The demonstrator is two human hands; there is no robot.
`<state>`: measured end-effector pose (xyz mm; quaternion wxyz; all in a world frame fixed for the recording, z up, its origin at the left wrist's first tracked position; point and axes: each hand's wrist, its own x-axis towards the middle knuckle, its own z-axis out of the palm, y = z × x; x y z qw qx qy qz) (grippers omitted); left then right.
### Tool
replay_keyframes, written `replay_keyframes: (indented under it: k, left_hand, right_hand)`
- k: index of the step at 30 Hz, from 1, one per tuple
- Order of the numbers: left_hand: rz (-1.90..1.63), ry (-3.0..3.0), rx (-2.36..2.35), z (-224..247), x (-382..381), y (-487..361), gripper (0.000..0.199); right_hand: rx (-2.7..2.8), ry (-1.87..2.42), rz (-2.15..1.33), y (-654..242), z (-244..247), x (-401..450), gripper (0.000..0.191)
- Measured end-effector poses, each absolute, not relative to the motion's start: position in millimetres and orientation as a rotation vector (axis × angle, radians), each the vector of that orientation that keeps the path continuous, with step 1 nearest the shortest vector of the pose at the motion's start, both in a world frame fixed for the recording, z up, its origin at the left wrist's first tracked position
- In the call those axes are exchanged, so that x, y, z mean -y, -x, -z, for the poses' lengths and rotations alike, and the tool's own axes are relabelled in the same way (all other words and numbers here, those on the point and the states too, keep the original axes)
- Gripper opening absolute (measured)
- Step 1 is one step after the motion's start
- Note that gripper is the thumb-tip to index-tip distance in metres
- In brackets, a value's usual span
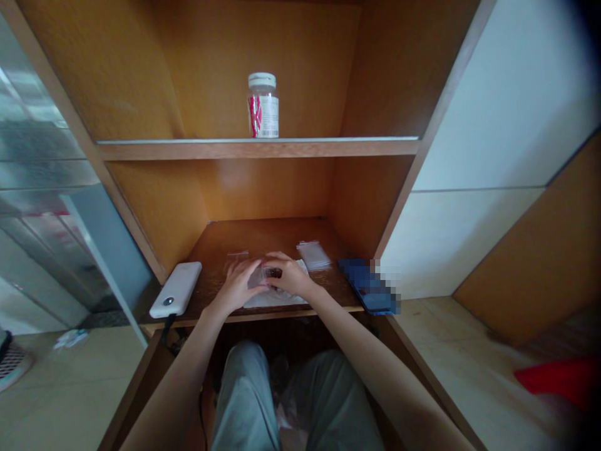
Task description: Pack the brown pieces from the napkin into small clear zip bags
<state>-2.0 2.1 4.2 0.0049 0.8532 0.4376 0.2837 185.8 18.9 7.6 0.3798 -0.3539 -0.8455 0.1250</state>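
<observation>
Both my hands meet over the lower shelf, near its front edge. My left hand [243, 280] curls its fingers and thumb round a small clear plastic bag [256, 276]. From the other side, my right hand [292, 275] has its thumb and fingertips bent against the bag's right edge. Whatever is inside the bag is too small and shaded to make out. Beneath the hands lies a white sheet [277, 299], perhaps paper or tissue, partly covered by them. A stack of clear zip bags [314, 255] rests just beyond my right hand.
On the left of the shelf is a white power bank [176, 289] with a black cable. A dark blue phone [369, 286], partly blurred, lies at the right edge. One shelf up stands a white-capped bottle [263, 106]. My knees are under the shelf.
</observation>
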Motion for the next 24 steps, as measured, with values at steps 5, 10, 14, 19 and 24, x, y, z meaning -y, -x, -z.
replay_keyframes:
  k: [5, 10, 14, 19, 24]
  left_hand:
    - [-0.946, -2.532, -1.356, 6.3, -4.8, 1.8, 0.067]
    - [-0.993, -2.470, -1.321, 12.7, -5.4, -0.9, 0.064]
    - [-1.043, -2.422, -1.312, 16.6, -4.1, -3.5, 0.058]
    - [-1.072, -2.406, -1.314, 20.7, -3.8, -3.8, 0.054]
    - [-1.083, -2.360, -1.370, 21.7, -3.4, -1.3, 0.046]
  right_hand:
    - [2.139, 0.872, -0.391, -186.8, -6.3, -21.3, 0.034]
    - [2.169, 0.894, -0.413, -189.2, -5.1, -24.1, 0.039]
    - [2.199, 0.925, -0.417, -190.2, -3.1, -26.1, 0.040]
    - [2.206, 0.866, -0.408, -189.0, -2.9, -26.4, 0.034]
    - [2.062, 0.930, -0.362, -194.5, -6.5, -33.3, 0.020]
